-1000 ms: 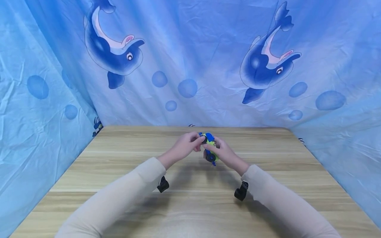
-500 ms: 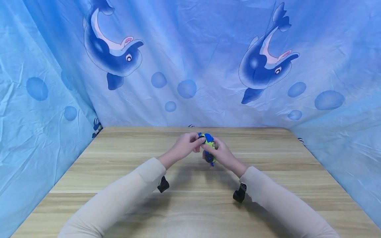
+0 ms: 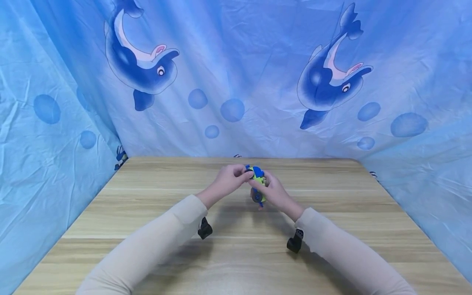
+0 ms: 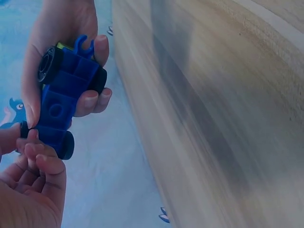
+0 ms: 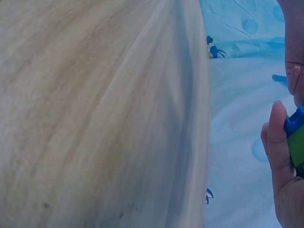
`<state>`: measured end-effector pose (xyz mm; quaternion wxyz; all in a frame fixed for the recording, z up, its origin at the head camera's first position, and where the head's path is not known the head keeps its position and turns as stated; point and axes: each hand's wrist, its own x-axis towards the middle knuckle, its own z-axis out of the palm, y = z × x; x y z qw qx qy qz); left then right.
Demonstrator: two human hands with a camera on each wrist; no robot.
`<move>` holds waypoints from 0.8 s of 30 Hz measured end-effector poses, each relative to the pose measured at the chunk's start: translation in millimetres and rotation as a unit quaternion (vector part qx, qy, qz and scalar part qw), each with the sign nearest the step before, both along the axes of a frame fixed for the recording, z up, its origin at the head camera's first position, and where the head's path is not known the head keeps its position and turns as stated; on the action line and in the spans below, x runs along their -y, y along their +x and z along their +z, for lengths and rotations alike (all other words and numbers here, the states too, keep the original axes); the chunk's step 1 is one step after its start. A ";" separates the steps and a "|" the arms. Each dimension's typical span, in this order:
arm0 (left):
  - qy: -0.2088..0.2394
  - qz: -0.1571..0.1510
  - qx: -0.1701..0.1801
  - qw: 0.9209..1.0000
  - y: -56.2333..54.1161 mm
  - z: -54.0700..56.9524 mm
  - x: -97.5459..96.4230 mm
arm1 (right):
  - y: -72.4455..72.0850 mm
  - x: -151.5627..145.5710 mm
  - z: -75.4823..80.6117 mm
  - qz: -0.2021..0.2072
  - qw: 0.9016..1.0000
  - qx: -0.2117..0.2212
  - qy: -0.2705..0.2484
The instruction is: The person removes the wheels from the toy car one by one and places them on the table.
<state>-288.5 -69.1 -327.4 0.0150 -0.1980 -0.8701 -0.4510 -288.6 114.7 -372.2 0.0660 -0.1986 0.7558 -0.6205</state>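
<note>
A toy car (image 3: 258,173) in blue and lime green, with black wheels, is held above the far part of the table between both hands. My right hand (image 3: 277,193) grips its body from the right, thumb across the side. At the car's far end, my left hand (image 3: 229,181) pinches a black wheel between thumb and fingers. The left wrist view shows the car's blue underside (image 4: 56,111), a hook at one end, and the pinched wheel (image 4: 23,130) partly covered by fingers. Only a green and blue edge of the car (image 5: 297,142) enters the right wrist view.
The wood-grain table (image 3: 236,254) spreads below both forearms. Behind and beside it hangs a blue curtain (image 3: 265,82) printed with dolphins and bubbles. A small black camera (image 3: 205,228) sits at the left wrist, and another black camera (image 3: 295,241) at the right.
My right hand has shifted slightly left, and the car's near end has swung a little left with it. My left hand keeps its pinch on the wheel, nearly in place.
</note>
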 end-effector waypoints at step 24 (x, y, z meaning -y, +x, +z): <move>-0.019 0.032 0.032 0.999 4.0 -2.6 -3.7 | 25.7 5.9 27.8 -0.035 0.998 0.002 0.050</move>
